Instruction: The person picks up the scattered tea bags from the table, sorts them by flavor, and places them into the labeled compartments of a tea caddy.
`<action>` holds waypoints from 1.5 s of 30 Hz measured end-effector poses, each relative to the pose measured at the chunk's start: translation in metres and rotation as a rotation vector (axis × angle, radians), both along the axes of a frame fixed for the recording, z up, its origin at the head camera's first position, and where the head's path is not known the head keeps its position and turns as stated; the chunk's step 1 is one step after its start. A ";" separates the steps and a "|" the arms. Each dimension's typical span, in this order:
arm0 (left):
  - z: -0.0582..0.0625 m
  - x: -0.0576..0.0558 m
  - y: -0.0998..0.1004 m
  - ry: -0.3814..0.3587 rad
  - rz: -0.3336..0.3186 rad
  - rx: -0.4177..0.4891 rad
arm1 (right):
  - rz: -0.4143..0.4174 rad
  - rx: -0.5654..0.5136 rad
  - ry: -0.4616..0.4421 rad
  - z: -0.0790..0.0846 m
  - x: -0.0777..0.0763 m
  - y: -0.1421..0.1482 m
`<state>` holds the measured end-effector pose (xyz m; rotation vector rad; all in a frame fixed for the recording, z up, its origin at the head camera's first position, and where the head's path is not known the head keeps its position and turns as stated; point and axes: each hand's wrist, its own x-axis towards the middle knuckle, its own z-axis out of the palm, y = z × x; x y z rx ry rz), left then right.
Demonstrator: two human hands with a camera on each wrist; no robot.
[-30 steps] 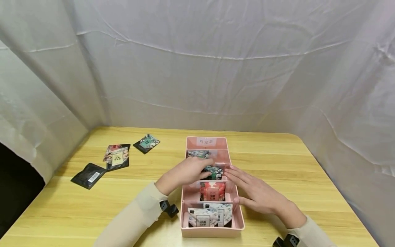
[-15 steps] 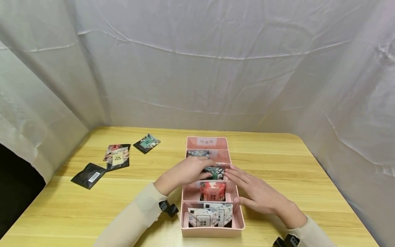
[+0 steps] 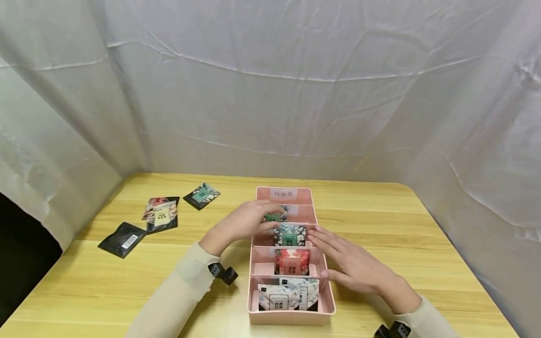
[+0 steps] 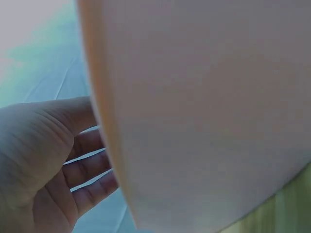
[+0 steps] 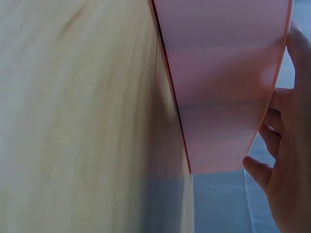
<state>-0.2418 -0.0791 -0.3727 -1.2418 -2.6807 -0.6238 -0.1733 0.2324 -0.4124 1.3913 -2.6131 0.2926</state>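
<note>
A long pink divided box (image 3: 291, 319) stands on the table, with tea sachets sorted in its compartments. My left hand (image 3: 245, 219) is over the second compartment from the back, thumb and fingers apart around a dark green-labelled sachet (image 3: 272, 217) there. In the left wrist view the fingers (image 4: 90, 170) reach over the box's rim, their tips hidden behind its wall. Just in front, another green-labelled sachet (image 3: 289, 235) leans upright in the middle compartment. My right hand (image 3: 355, 265) rests on the box's right rim, fingers spread and extended.
A red sachet (image 3: 292, 262) and white floral sachets (image 3: 276, 298) fill the two nearest compartments. Paper labels (image 3: 283, 194) mark the back ones. On the table's left lie a green-labelled sachet (image 3: 201, 195), overlapping red and cream sachets (image 3: 162, 216), and a black sachet (image 3: 121, 239) showing its barcode.
My left hand has left the green-labelled sachet in the middle compartment and moved back to the compartment behind it. That sachet's front now shows. The right hand has stayed on the rim.
</note>
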 end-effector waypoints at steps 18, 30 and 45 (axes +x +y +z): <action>-0.010 -0.035 -0.050 -0.084 0.234 0.046 | 0.001 0.009 0.012 0.003 0.002 0.000; -0.030 -0.054 -0.086 -0.187 0.354 0.065 | 0.027 -0.042 0.041 -0.001 0.005 0.003; -0.047 -0.082 -0.145 -0.247 0.433 0.037 | 0.026 -0.010 0.005 0.001 0.005 -0.001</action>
